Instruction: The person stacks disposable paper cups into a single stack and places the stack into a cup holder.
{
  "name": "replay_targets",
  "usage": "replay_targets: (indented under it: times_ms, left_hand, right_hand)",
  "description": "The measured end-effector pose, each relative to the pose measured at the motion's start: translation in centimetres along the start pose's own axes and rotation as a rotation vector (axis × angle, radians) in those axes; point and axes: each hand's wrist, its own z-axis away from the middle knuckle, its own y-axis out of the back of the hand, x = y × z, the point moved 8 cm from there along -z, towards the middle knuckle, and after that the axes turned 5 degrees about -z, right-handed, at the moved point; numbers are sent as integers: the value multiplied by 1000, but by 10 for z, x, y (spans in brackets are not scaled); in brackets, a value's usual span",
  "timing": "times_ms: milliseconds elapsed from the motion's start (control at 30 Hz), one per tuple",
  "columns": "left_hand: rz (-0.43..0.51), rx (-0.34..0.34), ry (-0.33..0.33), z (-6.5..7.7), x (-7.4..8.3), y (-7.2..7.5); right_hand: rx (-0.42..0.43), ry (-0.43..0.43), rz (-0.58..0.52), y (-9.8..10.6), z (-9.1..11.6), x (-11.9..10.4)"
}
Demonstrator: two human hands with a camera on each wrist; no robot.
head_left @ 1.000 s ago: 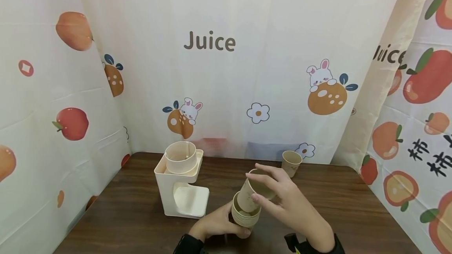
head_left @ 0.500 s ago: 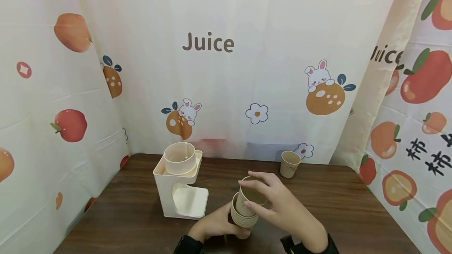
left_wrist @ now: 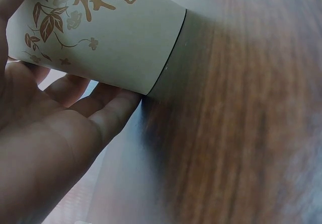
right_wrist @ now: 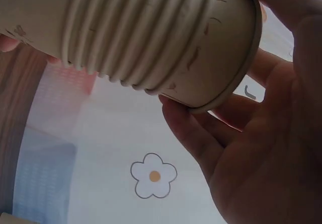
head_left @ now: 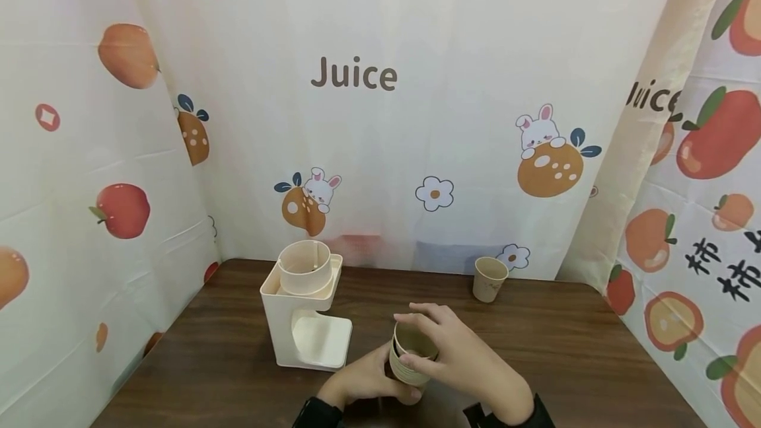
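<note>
A nested stack of beige paper cups [head_left: 409,373] tilts in my left hand [head_left: 367,375], whose fingers curl around its lower part. Brown leaves and lettering show on the lowest cup [left_wrist: 110,43] in the left wrist view. My right hand [head_left: 454,352] grips the topmost paper cup [right_wrist: 221,48] at its rim, thumb on the near side and fingers on the far side. This cup sits most of the way inside the stack, with its upper band showing above several stacked rims [right_wrist: 131,32] in the right wrist view.
Left of my hands stands a cream plastic stand [head_left: 279,329] with a flat base plate [head_left: 327,342] and a round cylinder [head_left: 304,269] on top. One upright paper cup [head_left: 489,281] is at the back right of the dark wooden table [head_left: 565,349]. Printed curtains [head_left: 380,137] enclose it.
My right hand has moved down and left, sliding the top cup deeper into the stack. My left hand keeps its hold in about the same place.
</note>
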Motion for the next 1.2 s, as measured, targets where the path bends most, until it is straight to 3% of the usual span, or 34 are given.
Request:
replay_targets:
  times_ms: [433,767,1033,1200]
  left_hand:
    - [17,9,31,2,-3,0]
    - [11,7,30,2,-3,0]
    - [-42,42,35,3,-3,3]
    - [-71,64,42,2,-3,5]
  right_hand:
    - [-109,-58,-40,-17,3,9]
    - [-134,-71,-59,-18,4,10]
    - [-76,-84,-65,-3,4,21]
    - [-6,-99,-10,10,7,39]
